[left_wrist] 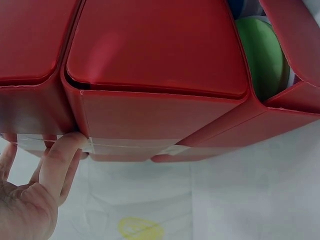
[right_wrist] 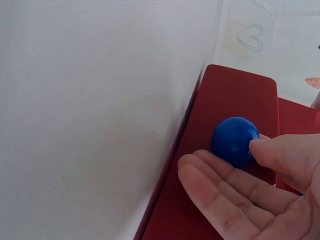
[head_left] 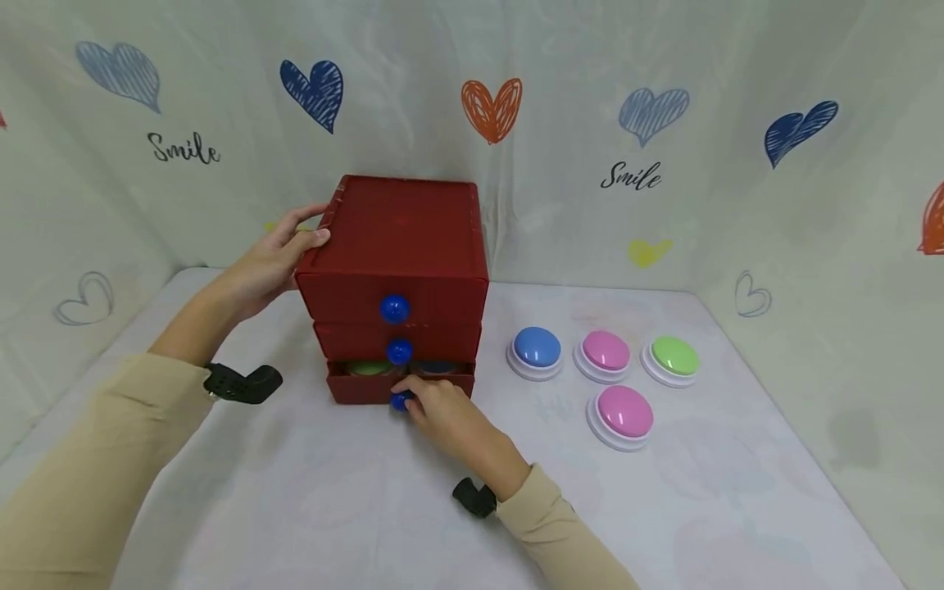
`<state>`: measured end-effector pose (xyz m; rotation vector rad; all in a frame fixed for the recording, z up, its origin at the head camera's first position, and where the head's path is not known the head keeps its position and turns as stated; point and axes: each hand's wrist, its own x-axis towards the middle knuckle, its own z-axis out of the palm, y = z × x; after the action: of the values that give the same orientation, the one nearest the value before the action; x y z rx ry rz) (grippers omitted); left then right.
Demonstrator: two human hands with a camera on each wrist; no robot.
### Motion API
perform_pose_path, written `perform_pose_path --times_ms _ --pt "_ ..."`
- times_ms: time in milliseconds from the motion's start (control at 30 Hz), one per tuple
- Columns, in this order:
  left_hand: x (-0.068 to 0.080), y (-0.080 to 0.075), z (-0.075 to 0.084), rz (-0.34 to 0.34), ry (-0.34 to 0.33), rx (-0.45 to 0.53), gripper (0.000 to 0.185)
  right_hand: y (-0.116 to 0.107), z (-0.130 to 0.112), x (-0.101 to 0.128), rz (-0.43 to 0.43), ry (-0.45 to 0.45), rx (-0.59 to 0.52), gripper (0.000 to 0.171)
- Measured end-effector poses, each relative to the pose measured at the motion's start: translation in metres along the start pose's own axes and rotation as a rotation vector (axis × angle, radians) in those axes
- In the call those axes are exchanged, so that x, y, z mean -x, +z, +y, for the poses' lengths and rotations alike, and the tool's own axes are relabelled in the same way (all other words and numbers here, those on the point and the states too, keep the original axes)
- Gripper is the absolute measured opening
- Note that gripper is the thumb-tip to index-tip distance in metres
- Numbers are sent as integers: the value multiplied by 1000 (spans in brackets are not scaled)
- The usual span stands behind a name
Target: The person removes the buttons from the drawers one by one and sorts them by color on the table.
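A red three-drawer chest (head_left: pixel 401 225) stands on the table, a round blue knob on each drawer. Its bottom drawer (head_left: pixel 354 392) is pulled part way out. Inside lie a green-topped button (left_wrist: pixel 261 57) on the left and a blue-topped one (head_left: pixel 435 368) on the right, both partly hidden under the drawer above. My right hand (head_left: pixel 453 418) pinches the bottom drawer's blue knob (right_wrist: pixel 235 141) between thumb and fingers. Against the chest's upper left side rests my left hand (head_left: pixel 265 258), thumb at the top edge and fingers extended along the side.
Right of the chest, several round push buttons with white bases sit on the table: a blue button (head_left: pixel 537 348), a pink button (head_left: pixel 606 351), a green button (head_left: pixel 674 357) and a nearer pink button (head_left: pixel 625 412). Behind hangs a curtain (head_left: pixel 560 139) printed with hearts.
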<state>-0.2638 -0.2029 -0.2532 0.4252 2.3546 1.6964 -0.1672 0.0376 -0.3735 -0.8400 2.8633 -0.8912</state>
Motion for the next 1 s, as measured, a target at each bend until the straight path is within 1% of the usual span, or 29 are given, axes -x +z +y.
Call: perform_pose_path --times_ms 367,733,1000 --pt "0 0 0 2 7 0 58 0 -2 3 -9 -33 43 23" --pt "1 0 0 -1 9 1 58 0 -3 6 -11 -43 66 23" --pt "0 0 1 -2 8 -2 60 1 -5 8 4 -64 103 22"
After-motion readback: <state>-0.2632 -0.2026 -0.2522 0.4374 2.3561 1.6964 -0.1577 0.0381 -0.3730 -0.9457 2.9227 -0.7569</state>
